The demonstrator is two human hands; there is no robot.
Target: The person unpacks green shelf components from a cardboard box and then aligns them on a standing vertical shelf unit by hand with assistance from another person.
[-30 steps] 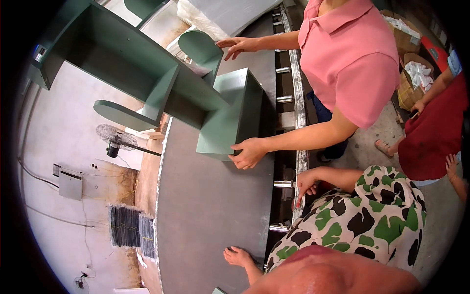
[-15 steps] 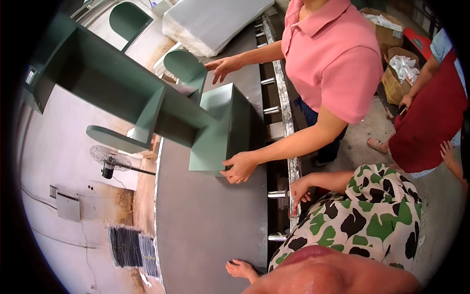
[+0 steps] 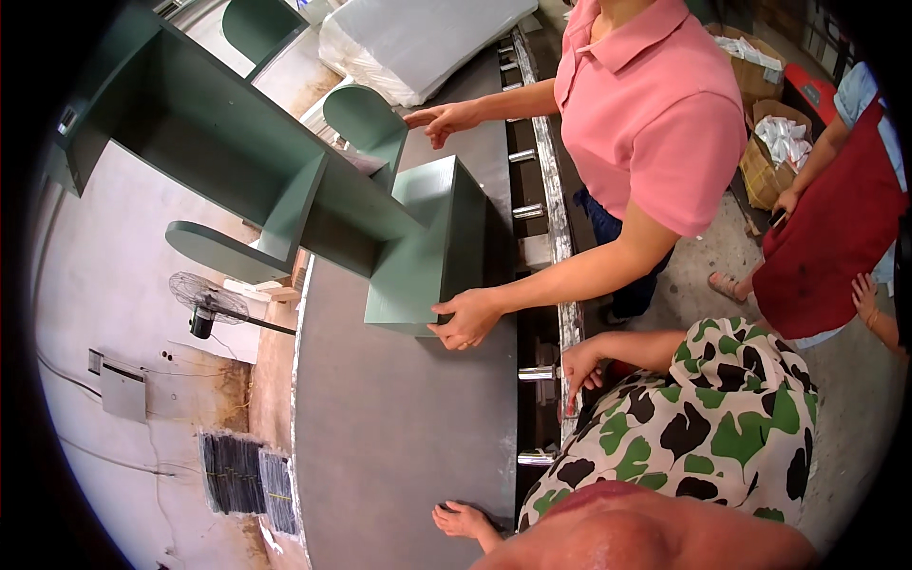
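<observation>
My left hand (image 3: 461, 521) lies flat on the dark grey worktop (image 3: 399, 408), its fingers apart and nothing in it. My right hand (image 3: 583, 367) is at the worn metal rail (image 3: 571, 328) beside the worktop, one finger stretched down along it and the others loosely bent; I see nothing held. Farther along, a dark green shelf unit (image 3: 404, 285) with box-like compartments and rounded panels stands on the worktop, apart from both my hands. A co-worker in a pink polo shirt (image 3: 655, 123) has one hand on its near lower corner and the other by a rounded panel.
Metal rollers (image 3: 537, 373) show between worktop and rail. A wrapped white block (image 3: 408, 43) is at the far end. A fan (image 3: 204, 309) and stacked dark sheets (image 3: 233, 473) are on the left. Another person in a red apron (image 3: 836, 242) stands at right, near boxes (image 3: 774, 142).
The view has shifted slightly. The co-worker's far hand is a little closer to the rounded panel. My hands stay nearly in place.
</observation>
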